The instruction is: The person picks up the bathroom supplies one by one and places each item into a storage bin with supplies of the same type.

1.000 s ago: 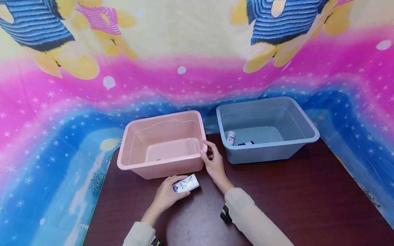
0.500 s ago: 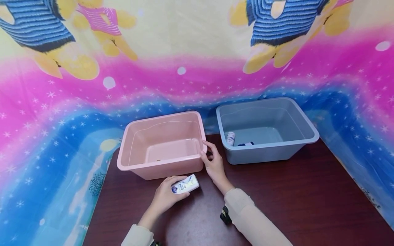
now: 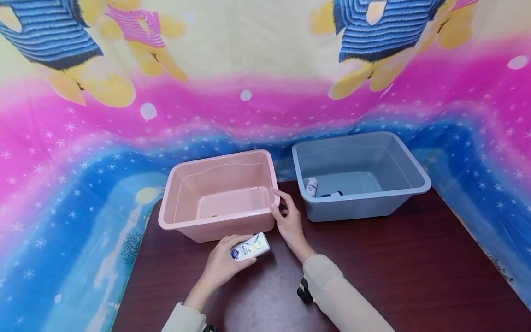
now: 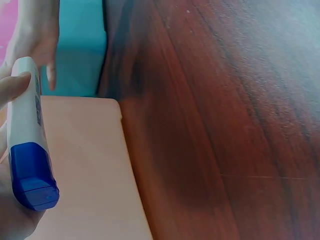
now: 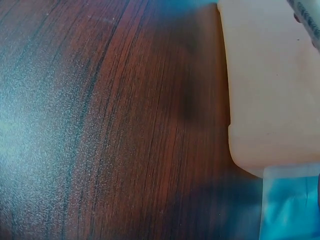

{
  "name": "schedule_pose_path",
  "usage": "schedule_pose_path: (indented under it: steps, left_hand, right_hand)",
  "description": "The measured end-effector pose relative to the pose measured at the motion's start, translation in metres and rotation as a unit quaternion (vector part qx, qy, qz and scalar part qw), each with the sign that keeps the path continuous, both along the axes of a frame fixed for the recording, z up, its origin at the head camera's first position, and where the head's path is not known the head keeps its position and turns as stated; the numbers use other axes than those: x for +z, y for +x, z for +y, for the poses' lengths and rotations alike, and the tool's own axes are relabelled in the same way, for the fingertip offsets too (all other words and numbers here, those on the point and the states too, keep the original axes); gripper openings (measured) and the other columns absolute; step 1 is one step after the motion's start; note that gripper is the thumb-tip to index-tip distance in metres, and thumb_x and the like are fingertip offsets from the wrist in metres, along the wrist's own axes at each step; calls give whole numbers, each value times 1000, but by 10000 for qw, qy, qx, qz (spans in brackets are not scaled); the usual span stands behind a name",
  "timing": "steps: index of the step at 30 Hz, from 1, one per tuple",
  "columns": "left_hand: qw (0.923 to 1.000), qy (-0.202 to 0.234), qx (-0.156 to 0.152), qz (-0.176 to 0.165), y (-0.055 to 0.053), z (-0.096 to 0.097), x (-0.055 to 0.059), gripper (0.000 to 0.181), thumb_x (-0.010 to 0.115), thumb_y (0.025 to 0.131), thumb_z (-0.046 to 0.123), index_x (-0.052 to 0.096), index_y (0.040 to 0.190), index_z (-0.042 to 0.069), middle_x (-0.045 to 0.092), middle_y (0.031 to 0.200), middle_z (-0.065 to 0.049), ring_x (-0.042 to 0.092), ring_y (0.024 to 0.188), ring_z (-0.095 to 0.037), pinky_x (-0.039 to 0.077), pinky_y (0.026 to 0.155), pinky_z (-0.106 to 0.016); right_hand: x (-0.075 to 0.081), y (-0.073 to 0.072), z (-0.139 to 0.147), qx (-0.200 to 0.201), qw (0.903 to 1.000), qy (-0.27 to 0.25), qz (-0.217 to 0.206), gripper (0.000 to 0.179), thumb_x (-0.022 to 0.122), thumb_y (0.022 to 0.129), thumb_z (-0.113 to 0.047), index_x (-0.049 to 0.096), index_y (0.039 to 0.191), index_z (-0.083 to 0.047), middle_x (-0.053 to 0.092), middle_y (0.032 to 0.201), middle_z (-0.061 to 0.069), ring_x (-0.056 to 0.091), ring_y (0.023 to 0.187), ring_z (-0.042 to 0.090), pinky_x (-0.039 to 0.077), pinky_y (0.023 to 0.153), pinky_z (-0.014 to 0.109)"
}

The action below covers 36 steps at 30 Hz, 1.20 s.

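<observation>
My left hand [image 3: 220,265] holds a flat white bottle [image 3: 250,247] in front of the pink bin, thumb on one edge and fingers on the other. A blue cap [image 4: 33,175] shows on this bottle in the left wrist view, and its printed label faces up in the head view. With thumb and fingers, my right hand [image 3: 291,224] grips the rim of the pink bin [image 3: 232,227] near its front right corner. A corner of the bottle [image 5: 311,17] enters the right wrist view at top right, where no part of the right hand shows clearly.
Right of the pink bin stands a blue-grey bin [image 3: 352,208] holding a white bottle [image 3: 311,186] and a partly hidden dark blue and white item [image 3: 332,194]. A tiny brownish speck [image 3: 214,216] lies inside the pink bin. Both stand on a dark wooden table [image 3: 398,258] against a printed curtain.
The left hand has raised the bottle very slightly, tilting it a little. The right hand keeps its hold on the pink bin's rim, and both bins stay put.
</observation>
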<state>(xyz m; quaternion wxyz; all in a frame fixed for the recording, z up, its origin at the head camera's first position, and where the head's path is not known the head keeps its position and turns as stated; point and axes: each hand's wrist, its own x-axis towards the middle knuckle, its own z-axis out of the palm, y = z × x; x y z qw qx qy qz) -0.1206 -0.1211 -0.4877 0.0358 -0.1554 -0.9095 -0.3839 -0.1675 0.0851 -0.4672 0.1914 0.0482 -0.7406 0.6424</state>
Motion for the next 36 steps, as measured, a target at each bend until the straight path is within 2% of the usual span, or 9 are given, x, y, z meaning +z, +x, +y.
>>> schedule_pose_path:
  steps: [6, 11, 22, 30, 36]
  left_hand:
    - [9996, -123, -120, 211, 2, 2, 8, 57, 93, 65, 29, 72, 118, 31, 66, 110, 24, 56, 95, -1, 46, 74, -28]
    - [9985, -345, -204, 378, 4, 2, 18, 57, 93, 65, 31, 72, 119, 29, 67, 111, 21, 56, 94, 0, 47, 73, -27]
    - [9948, -460, -362, 827, 6, -5, 38, 60, 92, 68, 30, 71, 123, 23, 67, 116, 15, 58, 101, -4, 49, 74, -29]
    - [9943, -431, -360, 906, 6, -9, 50, 60, 92, 68, 30, 70, 124, 23, 67, 118, 13, 57, 101, -5, 48, 75, -29]
    - [9943, -374, -300, 952, 6, -13, 59, 61, 92, 68, 29, 70, 124, 24, 67, 120, 11, 57, 102, -6, 47, 74, -28]
  right_hand:
    - [0, 1, 0, 13, 10000, 25, -42, 40, 64, 94, -3, 56, 133, 1, 60, 129, 22, 57, 110, 39, 44, 77, 27]
    - [0, 0, -1, -9, 10000, 9, 34, 40, 64, 93, 0, 56, 132, 1, 60, 128, 23, 57, 109, 39, 44, 76, 26]
    - [-1, 0, -1, -57, 10000, 6, 12, 40, 63, 93, 1, 56, 133, 0, 60, 129, 21, 57, 108, 36, 45, 77, 28]
    - [0, 0, 0, -52, 10000, 42, -27, 40, 63, 94, 1, 56, 133, 1, 60, 130, 21, 57, 109, 35, 46, 77, 32]
    - [-1, 0, -1, -49, 10000, -4, -16, 40, 63, 94, 1, 56, 133, 1, 60, 129, 22, 58, 105, 39, 45, 76, 30]
